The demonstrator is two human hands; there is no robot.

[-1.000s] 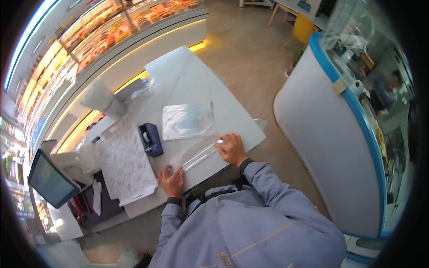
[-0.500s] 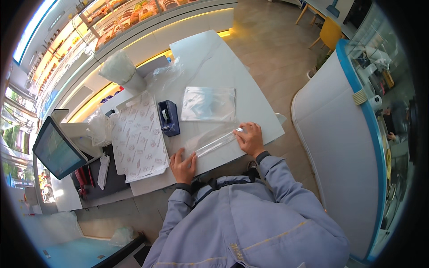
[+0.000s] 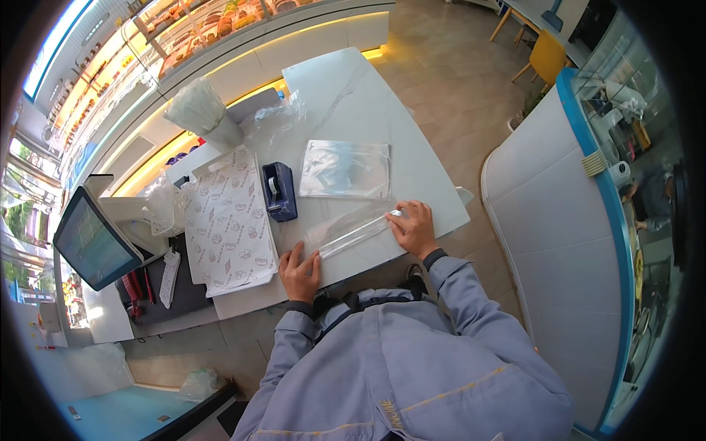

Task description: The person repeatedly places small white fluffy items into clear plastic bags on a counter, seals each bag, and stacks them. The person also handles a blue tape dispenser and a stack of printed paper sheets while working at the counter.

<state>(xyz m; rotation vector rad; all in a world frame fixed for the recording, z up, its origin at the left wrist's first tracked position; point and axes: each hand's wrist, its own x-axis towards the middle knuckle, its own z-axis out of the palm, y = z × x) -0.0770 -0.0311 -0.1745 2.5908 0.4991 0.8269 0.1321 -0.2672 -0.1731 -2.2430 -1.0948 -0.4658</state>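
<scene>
A clear plastic bag [image 3: 353, 234] lies flat on the white counter, with a folded strip along its near edge. At the strip's left end is my left hand [image 3: 299, 275], its thumb and fingertips pressed on the plastic. My right hand [image 3: 414, 230] pinches the strip's right end, fingers bent. Just beyond lies a flat stack of clear plastic sleeves [image 3: 346, 170], creased and shiny. A dark blue tape dispenser [image 3: 279, 192] stands to their left, touched by neither hand.
Left of the dispenser lies a stack of printed paper sheets [image 3: 229, 228]. A touchscreen terminal [image 3: 98, 239] stands farther left. A bag-lined bin [image 3: 197, 106] and crumpled clear plastic [image 3: 276, 121] are at the back. The marble-look counter [image 3: 426, 173] ends at a slanted right edge.
My hands stay almost in place on the plastic strip, with the left fingers shifted slightly. The whole view has moved a little. A person behind the glass at right has moved.
</scene>
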